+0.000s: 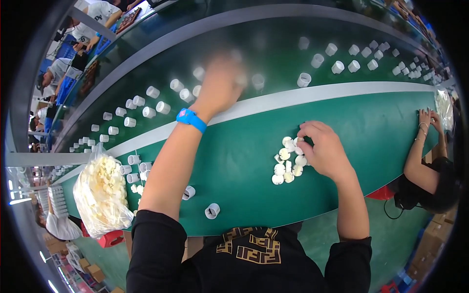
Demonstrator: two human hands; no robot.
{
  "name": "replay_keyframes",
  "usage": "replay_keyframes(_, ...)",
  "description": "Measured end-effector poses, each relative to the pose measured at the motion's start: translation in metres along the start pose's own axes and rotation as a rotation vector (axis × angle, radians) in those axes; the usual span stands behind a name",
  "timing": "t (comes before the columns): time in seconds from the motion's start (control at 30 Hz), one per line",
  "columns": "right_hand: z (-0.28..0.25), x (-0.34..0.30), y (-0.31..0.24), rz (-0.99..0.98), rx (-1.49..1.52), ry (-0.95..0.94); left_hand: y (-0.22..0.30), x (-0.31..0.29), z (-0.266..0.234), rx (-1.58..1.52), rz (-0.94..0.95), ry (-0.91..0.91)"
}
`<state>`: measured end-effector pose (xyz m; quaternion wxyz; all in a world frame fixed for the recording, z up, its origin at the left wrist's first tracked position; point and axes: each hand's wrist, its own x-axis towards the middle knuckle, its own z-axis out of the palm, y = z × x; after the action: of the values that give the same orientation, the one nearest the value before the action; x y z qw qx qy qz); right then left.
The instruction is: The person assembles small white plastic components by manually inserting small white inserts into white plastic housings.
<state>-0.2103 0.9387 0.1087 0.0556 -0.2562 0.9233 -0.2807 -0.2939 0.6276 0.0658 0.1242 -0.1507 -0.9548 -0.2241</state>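
Note:
My left hand point(220, 85) reaches over the belt beyond the pale rail, its fingers smeared by motion. Around it stand small white translucent cups, among them one cup point(186, 94) beside the wrist and another point(258, 81) to its right. A blue band point(191, 119) circles the left wrist. On the green tabletop, my right hand point(322, 149) has its fingers curled in a pinch on a small white round piece point(298, 141), partly hidden by them. That piece lies at the edge of a loose cluster of similar white round pieces point(284, 154).
A clear bag of pale pieces point(101, 190) sits at the left, with several cups point(133, 159) beside it. Two more cups lie near the front, one tipped cup point(212, 211) among them. Rows of cups point(337, 67) line the belt. A co-worker's arm point(420, 156) rests at the right.

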Motion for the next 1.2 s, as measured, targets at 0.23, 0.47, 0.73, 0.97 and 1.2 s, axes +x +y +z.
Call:
replay_keyframes(0.23, 0.003, 0.007, 0.036, -0.176, -0.329, 0.342, 0.025, 0.019, 0.008, 0.042, 0.082, -0.016)
replay_keyframes(0.47, -0.006, -0.003, 0.042, 0.081, -0.091, 0.259, 0.043, -0.030, -0.025, -0.362, -0.075, 0.067)
replay_keyframes(0.73, -0.016, 0.014, 0.057, 0.024, -0.289, 0.074, 0.058, -0.125, -0.077, -0.672, -0.125, 0.101)
replay_keyframes(0.97, -0.019, 0.007, 0.041, 0.102, -0.027, 0.040, 0.062, -0.170, -0.081, -0.783, -0.253, 0.145)
replay_keyframes(1.2, -0.010, -0.012, 0.007, -0.051, 0.155, 0.131, 0.082, -0.173, -0.066, -0.853, -0.128, 0.090)
